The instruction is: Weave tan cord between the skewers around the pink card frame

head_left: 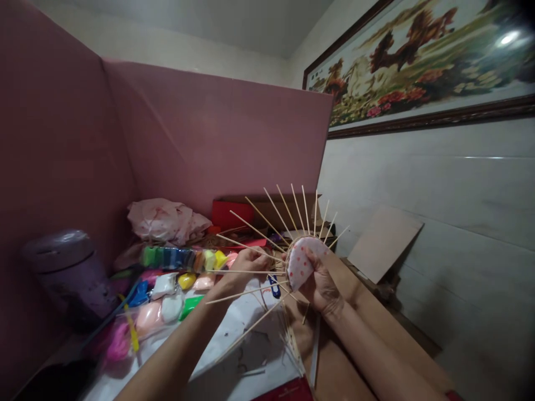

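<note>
A round disc (298,268) covered in white cloth with orange-red dots is tilted up in front of me. Thin wooden sticks (283,199) radiate from its rim like spokes, and a brownish band runs along its edge. My right hand (324,284) grips the disc from the right, thumb lying across the cloth face. On the opposite side, my left hand (252,260) is closed among the sticks near the rim; whatever its fingers pinch is too small to make out. Beneath the disc lies a blue-handled tool (275,286), partly hidden by the sticks.
Packets of coloured clay (171,306) cover the table's left side, beside a lidded purple container (69,278). Crumpled dotted cloth (167,220) sits behind them. More loose sticks (292,345) and a dark red box (286,391) lie in front. Cardboard (376,328) extends along the right.
</note>
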The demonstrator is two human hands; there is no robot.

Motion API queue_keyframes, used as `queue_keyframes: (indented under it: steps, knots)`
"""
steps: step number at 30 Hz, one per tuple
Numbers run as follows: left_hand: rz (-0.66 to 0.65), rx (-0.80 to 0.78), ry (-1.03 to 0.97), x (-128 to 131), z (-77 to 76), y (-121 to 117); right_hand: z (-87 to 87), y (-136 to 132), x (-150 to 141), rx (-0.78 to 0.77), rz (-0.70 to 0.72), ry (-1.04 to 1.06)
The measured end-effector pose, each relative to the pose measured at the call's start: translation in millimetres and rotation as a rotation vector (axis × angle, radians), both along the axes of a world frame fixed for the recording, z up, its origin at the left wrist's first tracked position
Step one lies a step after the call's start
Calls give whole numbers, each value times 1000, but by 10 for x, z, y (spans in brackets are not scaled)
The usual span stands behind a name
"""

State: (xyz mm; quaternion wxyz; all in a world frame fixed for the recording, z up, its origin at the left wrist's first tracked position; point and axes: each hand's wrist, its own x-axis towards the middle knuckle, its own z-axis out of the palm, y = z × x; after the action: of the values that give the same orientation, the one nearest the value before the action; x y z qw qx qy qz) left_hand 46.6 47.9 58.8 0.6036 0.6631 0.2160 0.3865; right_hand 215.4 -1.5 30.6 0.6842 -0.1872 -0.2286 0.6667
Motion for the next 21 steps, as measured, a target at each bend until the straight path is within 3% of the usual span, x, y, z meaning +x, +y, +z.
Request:
queue_keyframes:
  steps: [2,4,8,16,21]
  knots:
    - [-140,-49,33,-58,22,-1,-71,-8,29,0,-14,8]
    - [-184,-123,77,-126,64,8,-124,-11,63,-11,-40,18]
    - [-110,-196,128,-249,140,73,-162,-13,116,-55,-78,39]
    - [-115,-128,237,-458,258,121,-200,35,154,-65,-207,-12]
    - [-41,-97,303,-546,353,138,-221,86,208,-37,-244,-10]
